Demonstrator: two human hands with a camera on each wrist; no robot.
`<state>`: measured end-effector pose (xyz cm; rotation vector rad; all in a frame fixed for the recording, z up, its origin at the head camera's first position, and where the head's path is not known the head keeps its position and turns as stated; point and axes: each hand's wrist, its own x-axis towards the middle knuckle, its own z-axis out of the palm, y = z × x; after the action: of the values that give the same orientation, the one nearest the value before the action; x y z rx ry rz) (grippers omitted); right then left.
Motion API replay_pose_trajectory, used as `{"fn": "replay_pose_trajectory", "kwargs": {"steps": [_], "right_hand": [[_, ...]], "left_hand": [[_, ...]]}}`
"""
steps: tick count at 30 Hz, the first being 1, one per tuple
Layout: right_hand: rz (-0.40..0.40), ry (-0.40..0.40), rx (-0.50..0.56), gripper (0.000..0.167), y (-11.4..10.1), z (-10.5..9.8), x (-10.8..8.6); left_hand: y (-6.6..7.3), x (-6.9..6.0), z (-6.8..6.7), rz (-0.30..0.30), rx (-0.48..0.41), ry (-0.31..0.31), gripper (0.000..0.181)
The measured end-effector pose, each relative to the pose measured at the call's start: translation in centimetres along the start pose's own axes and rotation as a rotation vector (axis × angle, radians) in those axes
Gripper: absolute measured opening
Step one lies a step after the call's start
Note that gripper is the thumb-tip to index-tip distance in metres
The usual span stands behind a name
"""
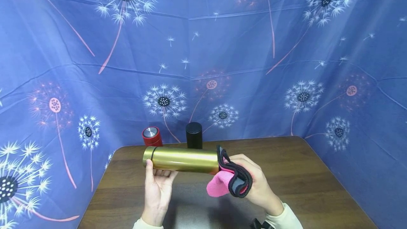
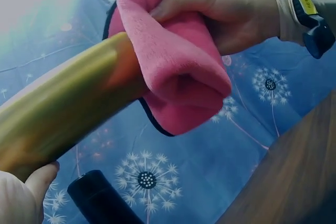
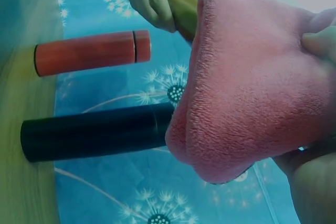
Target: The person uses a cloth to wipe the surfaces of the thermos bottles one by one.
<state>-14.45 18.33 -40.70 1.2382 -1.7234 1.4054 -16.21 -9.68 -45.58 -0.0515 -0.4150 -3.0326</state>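
Note:
A gold thermos bottle [image 1: 187, 159] lies level in the air above the table, its capped end to the left. My left hand [image 1: 158, 190] grips it near the cap, thumb in front and fingers beneath. Around the other end, my right hand [image 1: 254, 179] holds a folded pink cloth [image 1: 220, 183] with black edging and a grey side. In the left wrist view the pink cloth [image 2: 168, 61] covers the bottle's end, and the right thumb presses into it. The right wrist view shows the cloth [image 3: 252, 77] hiding most of the gold bottle [image 3: 184, 6].
A red thermos [image 1: 152, 136] with a silver-topped lid and a black thermos [image 1: 194, 135] stand upright at the back edge of the brown wooden table [image 1: 286, 172]. Blue dandelion-print fabric [image 1: 222, 45] hangs behind and at both sides.

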Motion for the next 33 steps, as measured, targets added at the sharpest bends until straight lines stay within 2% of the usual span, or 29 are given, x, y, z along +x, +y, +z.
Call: {"fn": "replay_pose_trajectory", "kwargs": {"steps": [6,11,16,21,23,26,28,33], "right_hand": [[0.015,0.011,-0.042,0.037,1.9,0.0,-0.3],[0.132,0.018,-0.086,0.052,1.5,-0.1,-0.1],[0.259,0.042,-0.113,0.049,0.4,0.2,0.5],[0.326,0.059,-0.154,0.045,0.3,0.7,-0.1],[0.326,0.063,-0.154,0.046,0.5,1.0,-0.5],[0.311,0.055,-0.097,0.047,0.8,1.4,-1.1],[0.269,0.039,-0.06,0.049,1.4,1.7,-1.8],[0.133,0.015,-0.005,0.049,1.1,2.3,-2.0]], "left_hand": [[0.0,0.0,-0.5,-0.003,-0.018,-0.056,0.035],[0.1,0.0,-0.7,0.008,-0.028,-0.088,0.035],[0.1,-0.1,-0.6,0.0,-0.054,-0.102,0.036],[0.1,-0.3,-0.3,0.013,-0.062,-0.076,0.036],[0.1,-0.3,-0.2,0.023,-0.065,-0.047,0.036],[0.2,-0.2,-0.1,0.03,-0.085,0.01,0.037],[0.3,-0.1,0.0,0.034,-0.1,0.039,0.037],[0.4,0.0,-0.1,0.034,-0.119,0.082,0.038]]}}
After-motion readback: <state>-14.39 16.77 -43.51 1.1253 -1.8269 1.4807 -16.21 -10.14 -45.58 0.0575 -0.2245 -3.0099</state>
